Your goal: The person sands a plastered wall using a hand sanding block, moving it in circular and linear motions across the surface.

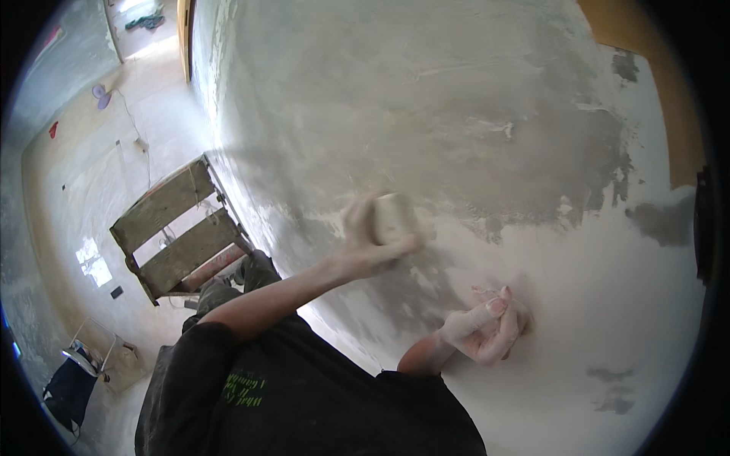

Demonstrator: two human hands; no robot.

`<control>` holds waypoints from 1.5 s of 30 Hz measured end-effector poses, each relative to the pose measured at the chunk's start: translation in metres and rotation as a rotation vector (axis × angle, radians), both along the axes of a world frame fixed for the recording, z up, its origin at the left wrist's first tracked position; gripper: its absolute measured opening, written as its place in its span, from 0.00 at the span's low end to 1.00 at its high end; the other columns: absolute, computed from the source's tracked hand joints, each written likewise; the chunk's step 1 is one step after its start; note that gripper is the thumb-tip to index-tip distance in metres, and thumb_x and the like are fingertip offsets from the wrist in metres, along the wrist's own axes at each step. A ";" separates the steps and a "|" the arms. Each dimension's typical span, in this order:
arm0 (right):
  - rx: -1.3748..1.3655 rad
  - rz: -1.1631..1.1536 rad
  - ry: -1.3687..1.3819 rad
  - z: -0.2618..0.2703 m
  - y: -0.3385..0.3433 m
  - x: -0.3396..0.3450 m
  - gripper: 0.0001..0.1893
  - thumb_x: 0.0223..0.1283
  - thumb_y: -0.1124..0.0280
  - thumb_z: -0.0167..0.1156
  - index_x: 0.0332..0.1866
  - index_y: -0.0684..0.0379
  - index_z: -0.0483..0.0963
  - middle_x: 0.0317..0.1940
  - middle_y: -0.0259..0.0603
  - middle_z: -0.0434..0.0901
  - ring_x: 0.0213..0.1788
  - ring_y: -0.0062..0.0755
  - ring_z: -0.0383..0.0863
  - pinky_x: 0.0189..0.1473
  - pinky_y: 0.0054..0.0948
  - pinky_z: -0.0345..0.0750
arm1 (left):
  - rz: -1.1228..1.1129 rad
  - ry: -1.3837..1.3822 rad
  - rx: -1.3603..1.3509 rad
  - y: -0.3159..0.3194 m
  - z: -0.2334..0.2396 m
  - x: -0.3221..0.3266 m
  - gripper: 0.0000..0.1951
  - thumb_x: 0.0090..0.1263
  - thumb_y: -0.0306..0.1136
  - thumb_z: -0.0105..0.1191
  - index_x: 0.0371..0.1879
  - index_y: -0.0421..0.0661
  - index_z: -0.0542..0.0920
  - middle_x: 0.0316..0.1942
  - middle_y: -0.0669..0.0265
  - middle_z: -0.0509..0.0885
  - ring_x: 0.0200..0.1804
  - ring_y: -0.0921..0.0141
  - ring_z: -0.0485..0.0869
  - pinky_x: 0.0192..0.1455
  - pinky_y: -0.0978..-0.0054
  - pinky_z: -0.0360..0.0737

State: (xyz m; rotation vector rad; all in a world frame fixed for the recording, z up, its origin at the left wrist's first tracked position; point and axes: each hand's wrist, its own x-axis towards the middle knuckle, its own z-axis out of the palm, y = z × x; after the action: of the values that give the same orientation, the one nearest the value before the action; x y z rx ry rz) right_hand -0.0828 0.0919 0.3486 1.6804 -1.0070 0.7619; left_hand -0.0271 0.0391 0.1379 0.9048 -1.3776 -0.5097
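My left hand is closed around a pale block, blurred, in front of a plastered wall. The block lies near where grey plaster meets a whiter coat. Lower right, my right hand is coated with white dust and close to the white part of the wall. Its thumb and fingers are curled together, and whether anything sits inside them cannot be made out. A brownish spot shows on the wall just beside those fingers.
A wooden slatted platform stands at the wall's foot, by my legs. A cable crosses the floor beyond it. Lower left are a metal-framed item and a dark bag-like thing. A wooden door frame edges the wall.
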 end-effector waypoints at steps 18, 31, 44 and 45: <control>0.001 0.086 -0.026 -0.005 0.003 0.000 0.08 0.67 0.75 0.52 0.36 0.69 0.76 0.08 0.30 0.72 0.13 0.21 0.62 0.32 0.23 0.62 | 0.089 0.140 0.270 0.054 0.016 -0.012 0.22 0.65 0.25 0.58 0.59 0.39 0.76 0.65 0.31 0.54 0.67 0.41 0.55 0.70 0.48 0.52; 0.151 0.155 0.046 -0.023 -0.017 0.012 0.06 0.62 0.71 0.57 0.34 0.59 0.80 0.09 0.19 0.69 0.14 0.16 0.67 0.31 0.23 0.55 | 0.281 0.515 0.774 0.024 -0.063 -0.017 0.24 0.78 0.39 0.43 0.70 0.46 0.67 0.65 0.40 0.61 0.65 0.51 0.59 0.70 0.61 0.52; 0.169 0.153 0.049 -0.025 -0.021 0.013 0.06 0.62 0.71 0.58 0.35 0.61 0.80 0.09 0.18 0.71 0.14 0.17 0.68 0.29 0.22 0.57 | 0.315 0.354 1.082 0.001 -0.097 0.004 0.23 0.79 0.39 0.42 0.71 0.50 0.65 0.61 0.47 0.67 0.65 0.57 0.61 0.66 0.51 0.54; 0.169 0.162 0.049 -0.026 -0.021 0.013 0.06 0.62 0.71 0.58 0.35 0.61 0.80 0.09 0.18 0.71 0.14 0.17 0.68 0.29 0.22 0.57 | 0.324 0.359 1.081 0.001 -0.089 0.003 0.23 0.79 0.39 0.42 0.71 0.50 0.65 0.61 0.47 0.67 0.65 0.57 0.61 0.66 0.51 0.54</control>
State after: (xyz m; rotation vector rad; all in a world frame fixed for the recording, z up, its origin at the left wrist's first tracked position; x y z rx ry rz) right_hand -0.0695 0.0707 0.3228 1.9363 -0.9303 0.7530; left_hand -0.0242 0.0401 0.0493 1.7533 -0.5339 -1.1331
